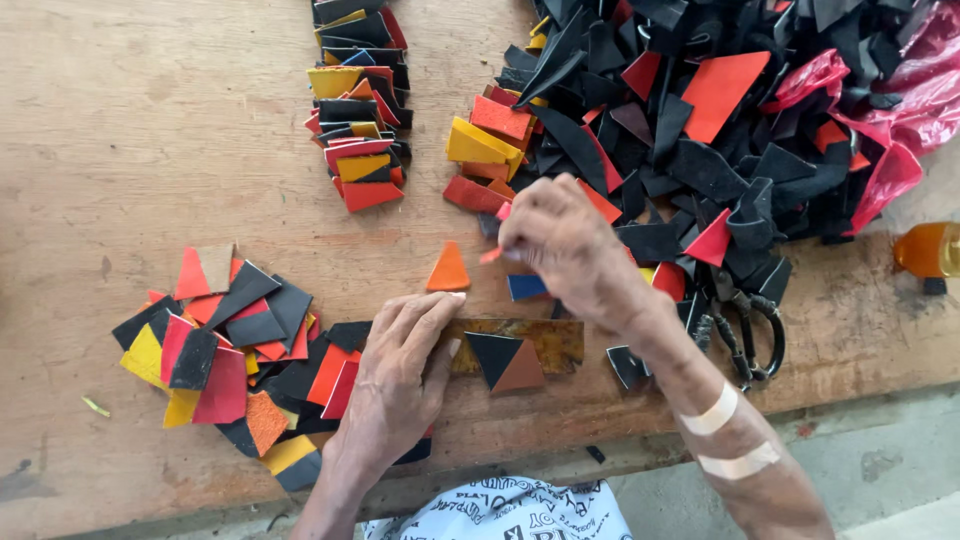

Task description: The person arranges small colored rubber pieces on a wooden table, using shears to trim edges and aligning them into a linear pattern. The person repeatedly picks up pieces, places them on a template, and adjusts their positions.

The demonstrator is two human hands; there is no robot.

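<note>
My left hand lies flat on the wooden table, fingertips pressing the left end of a brown strip. On that strip rest a black triangle and a brown triangle, side by side. My right hand hovers above the strip with fingers pinched on a small red-orange scrap. An orange triangle lies loose just left of the right hand. A blue piece sits under the right hand.
A big heap of black, red and orange offcuts fills the top right, beside a red plastic bag. A stacked row of cut pieces runs top centre; another pile lies left. Black scissors and an orange bottle are right.
</note>
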